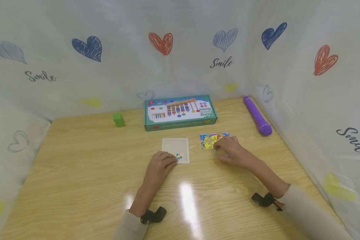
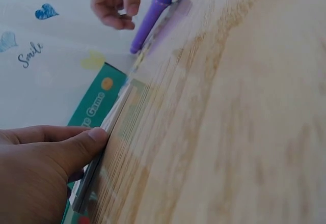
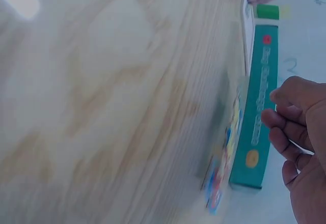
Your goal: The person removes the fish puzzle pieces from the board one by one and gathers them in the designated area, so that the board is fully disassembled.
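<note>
A square, pale wooden puzzle frame (image 1: pixel 188 151) lies on the table with a colourful jigsaw piece (image 1: pixel 178 156) in its near part. My left hand (image 1: pixel 159 165) is at the frame's near left corner; in the left wrist view its thumb (image 2: pixel 94 136) lies along the near edge, the fingers partly hidden behind. To the right, several loose jigsaw pieces (image 1: pixel 203 137) are laid in rows. Over them hovers my right hand (image 1: pixel 232 151), hiding some. In the right wrist view its fingers (image 3: pixel 285 132) are loosely bent, thumb apart, with nothing visible between them.
A green Ring Game box (image 1: pixel 180 113) stands behind the frame. A green block (image 1: pixel 118 120) is at the back left, and a purple toy microphone (image 1: pixel 258 116) lies at the right edge. Printed white sheeting (image 1: pixel 186 73) borders the table.
</note>
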A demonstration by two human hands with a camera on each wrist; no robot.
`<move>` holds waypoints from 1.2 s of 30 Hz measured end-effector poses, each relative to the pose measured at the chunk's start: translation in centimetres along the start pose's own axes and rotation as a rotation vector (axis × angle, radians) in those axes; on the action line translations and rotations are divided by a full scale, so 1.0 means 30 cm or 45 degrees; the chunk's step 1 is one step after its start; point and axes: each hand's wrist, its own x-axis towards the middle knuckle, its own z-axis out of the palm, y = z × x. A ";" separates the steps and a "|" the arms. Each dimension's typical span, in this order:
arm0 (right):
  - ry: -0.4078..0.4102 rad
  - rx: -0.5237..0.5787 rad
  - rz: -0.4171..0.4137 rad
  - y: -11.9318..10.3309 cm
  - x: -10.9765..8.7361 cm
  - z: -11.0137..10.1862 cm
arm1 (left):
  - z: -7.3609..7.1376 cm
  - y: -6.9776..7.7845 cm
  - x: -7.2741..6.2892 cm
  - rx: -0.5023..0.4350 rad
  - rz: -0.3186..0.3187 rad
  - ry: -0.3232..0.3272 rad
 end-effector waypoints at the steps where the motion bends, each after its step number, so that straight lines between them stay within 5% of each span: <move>1: -0.005 0.014 -0.014 -0.012 0.014 0.008 | 0.001 -0.002 -0.002 -0.004 0.002 0.008; 9: -0.068 0.057 -0.079 -0.100 0.117 0.076 | -0.012 -0.007 -0.025 -0.028 0.029 0.020; 18: -0.118 0.053 -0.042 -0.157 0.217 0.146 | -0.050 -0.029 -0.061 -0.017 -0.084 0.061; 36: -0.183 0.004 0.031 -0.216 0.293 0.233 | -0.066 -0.045 -0.063 -0.077 -0.134 0.007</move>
